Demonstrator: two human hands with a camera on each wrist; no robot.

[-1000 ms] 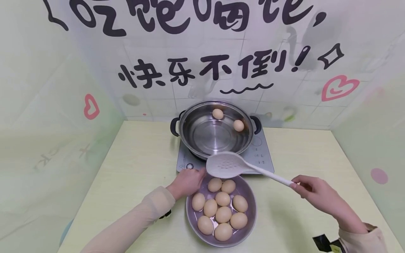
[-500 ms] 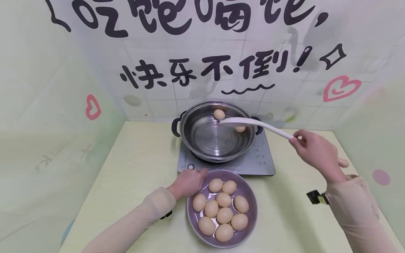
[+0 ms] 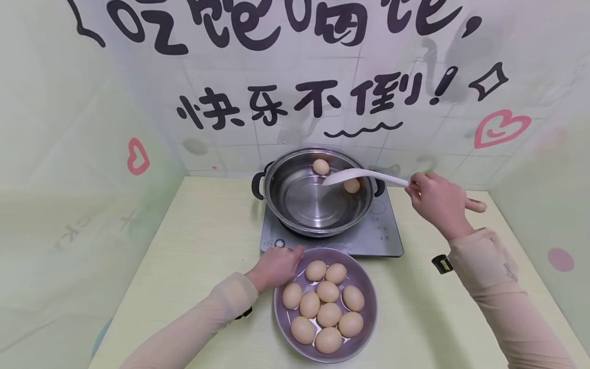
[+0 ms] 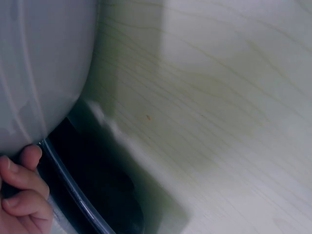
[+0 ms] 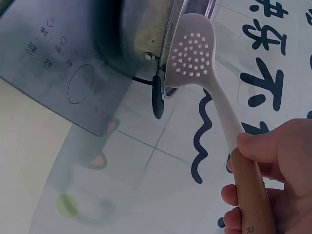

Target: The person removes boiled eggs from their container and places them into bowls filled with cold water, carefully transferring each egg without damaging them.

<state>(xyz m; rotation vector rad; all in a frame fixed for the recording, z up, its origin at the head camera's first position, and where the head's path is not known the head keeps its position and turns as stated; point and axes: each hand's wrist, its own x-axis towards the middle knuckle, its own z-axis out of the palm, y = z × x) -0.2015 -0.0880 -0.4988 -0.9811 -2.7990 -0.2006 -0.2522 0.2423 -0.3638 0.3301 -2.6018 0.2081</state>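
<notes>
My right hand [image 3: 438, 202] grips the wooden handle [image 5: 251, 192] of a white slotted spoon [image 5: 194, 51]. The spoon's head is over the right part of a steel pot [image 3: 295, 225], partly covering one egg [image 3: 352, 185]; another egg [image 3: 321, 167] lies farther back inside the pot. Nearer the front, a purple-grey bowl [image 3: 372, 307] holds several brown eggs [image 3: 329, 314]. My left hand [image 3: 276, 266] holds this bowl at its upper-left rim. In the left wrist view, curled fingers [image 4: 29, 187] meet the bowl's outer wall [image 4: 48, 63].
The pot stands on a flat induction cooktop [image 3: 384, 243], with black handles [image 3: 258, 185] at its sides. A light wood table [image 3: 203, 230] lies beneath. Printed wall sheets [image 3: 221, 154] with black lettering enclose the back and sides.
The right hand has moved up and to the left, carrying the slotted spoon from above the bowl to over the pot, its head turning edge-on. The left hand stays at the bowl.
</notes>
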